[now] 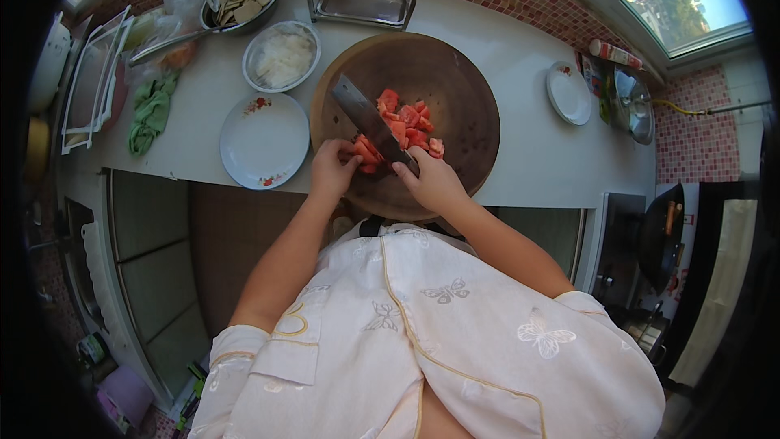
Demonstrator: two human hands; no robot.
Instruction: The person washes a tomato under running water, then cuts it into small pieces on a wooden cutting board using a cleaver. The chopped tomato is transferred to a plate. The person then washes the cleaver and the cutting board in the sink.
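A round wooden chopping board (469,103) lies before me with chopped tomato pieces (409,116) near its middle. My right hand (431,178) grips the handle of a cleaver (365,116), whose broad blade points away to the upper left between two groups of tomato. At the board's near left part, my left hand (334,169) has its fingers on the tomato pieces (365,152) left of the blade. Its fingertips are partly hidden against the tomato. Left of the board is a white plate with red flowers (264,140), holding nothing.
Behind the plate stands a bowl of pale shreds (282,56), then a metal bowl of flat pieces (247,3). A metal rack (362,3) is behind the board. Green cloth (151,113) lies left, a small plate (568,92) right. A wok (661,238) sits far right.
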